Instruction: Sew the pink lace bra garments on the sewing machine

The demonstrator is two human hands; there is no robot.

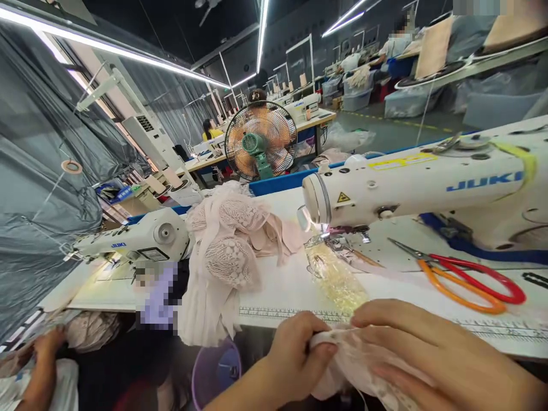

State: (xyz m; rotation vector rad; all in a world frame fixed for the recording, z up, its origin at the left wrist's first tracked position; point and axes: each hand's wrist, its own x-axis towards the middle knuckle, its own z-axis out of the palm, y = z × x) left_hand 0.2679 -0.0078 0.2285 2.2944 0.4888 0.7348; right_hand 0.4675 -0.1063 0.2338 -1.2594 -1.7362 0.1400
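At the table's front edge, my left hand [298, 354] pinches the edge of a pale pink lace garment piece [342, 357] between thumb and fingers. My right hand [398, 342] lies over the same piece from the right, fingers bent around its folds; the fingertips are partly hidden by cloth. Just beyond stands a white sewing machine [385, 182], its lamp lit over the needle area. A strip of shiny yellowish film [336, 277] runs from under the needle toward my hands. Left of it lies a heap of pale pink lace pieces [235, 240], partly hanging over the edge.
Scissors [462, 279] with red and orange handles lie at right, beside a ruler strip [483, 331] along the edge. A purple bin [216, 374] stands below. A co-worker's arm [45, 359], another sewing machine [141, 237] and a fan [260, 142] are nearby.
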